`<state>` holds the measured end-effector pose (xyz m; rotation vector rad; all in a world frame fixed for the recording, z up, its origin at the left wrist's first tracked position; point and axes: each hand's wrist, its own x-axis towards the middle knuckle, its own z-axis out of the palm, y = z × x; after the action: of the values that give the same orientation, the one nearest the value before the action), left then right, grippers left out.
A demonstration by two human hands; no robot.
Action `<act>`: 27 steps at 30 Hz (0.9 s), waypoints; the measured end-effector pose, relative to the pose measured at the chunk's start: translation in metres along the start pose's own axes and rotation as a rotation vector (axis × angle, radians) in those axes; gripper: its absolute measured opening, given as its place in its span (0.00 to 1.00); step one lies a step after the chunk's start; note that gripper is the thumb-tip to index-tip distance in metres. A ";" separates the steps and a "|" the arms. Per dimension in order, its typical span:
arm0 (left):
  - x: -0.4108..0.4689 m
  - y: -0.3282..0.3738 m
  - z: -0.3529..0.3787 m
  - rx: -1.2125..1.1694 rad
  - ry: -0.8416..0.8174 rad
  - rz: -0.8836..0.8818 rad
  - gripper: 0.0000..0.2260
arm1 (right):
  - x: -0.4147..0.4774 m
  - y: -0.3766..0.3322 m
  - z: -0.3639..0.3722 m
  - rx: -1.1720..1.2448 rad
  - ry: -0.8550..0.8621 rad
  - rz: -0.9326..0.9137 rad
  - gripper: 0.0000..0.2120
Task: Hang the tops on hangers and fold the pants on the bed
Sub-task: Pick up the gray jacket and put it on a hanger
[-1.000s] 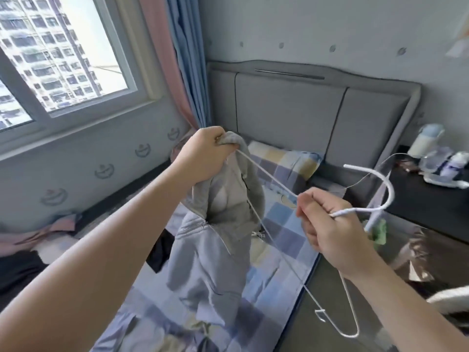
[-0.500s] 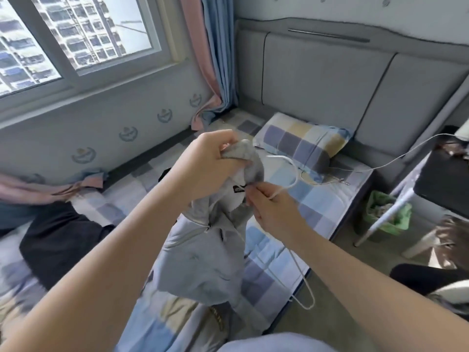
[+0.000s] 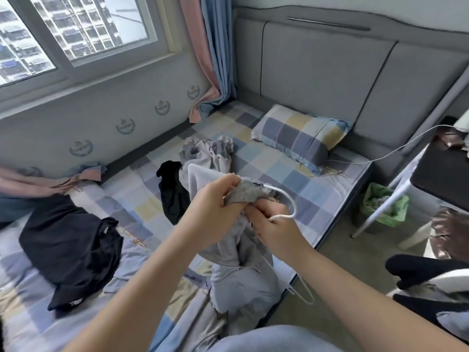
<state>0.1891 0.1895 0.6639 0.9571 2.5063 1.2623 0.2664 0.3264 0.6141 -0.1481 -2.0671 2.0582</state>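
Clearly this is the hanging step: over the bed (image 3: 291, 158), the grey top (image 3: 241, 275) dangles with the white hanger (image 3: 286, 196) threaded inside, hook out at the collar. Next, I'd say, the shoulders need seating. The left hand (image 3: 213, 212) clutches the collar in curled fingers; the right hand (image 3: 274, 224) pinches fabric beneath the hook.

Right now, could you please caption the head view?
Left hand and right hand fit a white wire hanger into a grey zip-up top.
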 end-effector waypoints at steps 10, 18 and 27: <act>-0.003 -0.020 0.003 0.505 0.085 0.266 0.16 | -0.003 -0.005 -0.035 -0.175 -0.111 -0.081 0.12; -0.001 -0.038 0.002 0.161 0.067 0.177 0.09 | 0.003 -0.011 -0.066 -0.451 -0.078 -0.151 0.11; -0.008 -0.035 0.002 -0.028 0.133 0.062 0.12 | 0.003 -0.017 -0.081 -0.629 -0.051 -0.141 0.16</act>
<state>0.1795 0.1705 0.6348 0.9824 2.5683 1.4198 0.2828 0.4058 0.6312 -0.0451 -2.6000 1.2873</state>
